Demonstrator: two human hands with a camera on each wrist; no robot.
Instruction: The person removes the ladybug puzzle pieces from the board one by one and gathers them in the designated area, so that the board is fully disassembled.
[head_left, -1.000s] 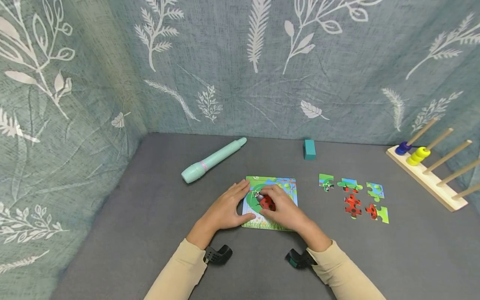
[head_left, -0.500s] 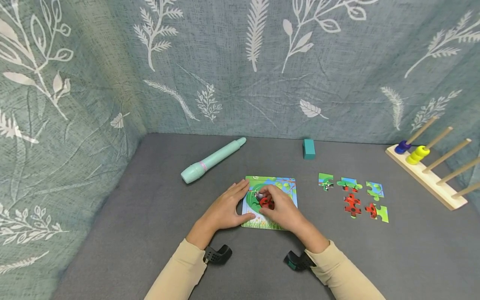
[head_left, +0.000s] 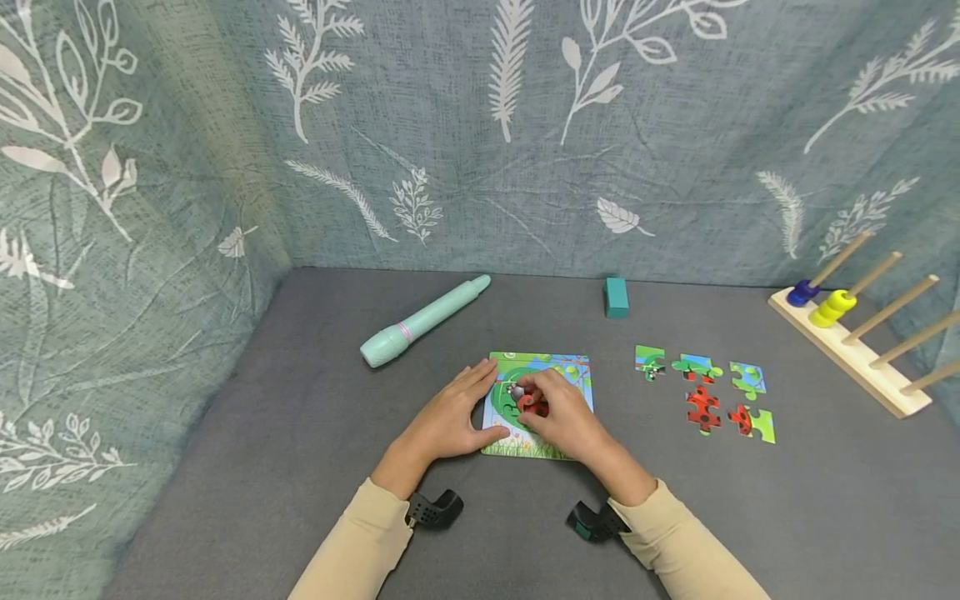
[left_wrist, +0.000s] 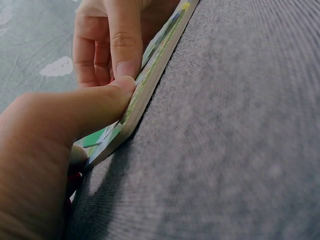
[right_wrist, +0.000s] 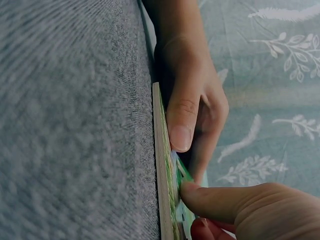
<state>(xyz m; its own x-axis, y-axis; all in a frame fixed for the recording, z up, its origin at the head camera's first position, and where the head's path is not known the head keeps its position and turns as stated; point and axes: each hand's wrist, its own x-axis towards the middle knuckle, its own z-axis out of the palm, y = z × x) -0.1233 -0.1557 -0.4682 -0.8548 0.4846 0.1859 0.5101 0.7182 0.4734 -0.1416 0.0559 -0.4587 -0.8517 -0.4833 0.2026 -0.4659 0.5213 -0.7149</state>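
A ladybug jigsaw puzzle board (head_left: 521, 446) lies flat on the grey table. My left hand (head_left: 453, 417) rests along its left side, fingers extended and thumb on the near left part; the left wrist view shows that thumb (left_wrist: 107, 102) on the board's top. Over the board's middle, my right hand (head_left: 562, 421) pinches a red puzzle piece (head_left: 525, 402) between thumb and curled fingers. The piece looks tilted up from the picture, and the fingers hide much of it. In the right wrist view, the right thumb (right_wrist: 215, 200) is just above the board's surface.
Several loose puzzle pieces (head_left: 703, 408) lie to the right of the board. Farther back are a mint-green microphone-shaped toy (head_left: 423, 321) and a teal block (head_left: 617, 298). A wooden peg stand (head_left: 851, 354) with blue and yellow beads stands at the far right. A patterned curtain (head_left: 450, 125) hangs behind.
My right fingers have drawn together at the ladybug, and the red piece now tilts up a little from the board. My left hand has stayed in place.
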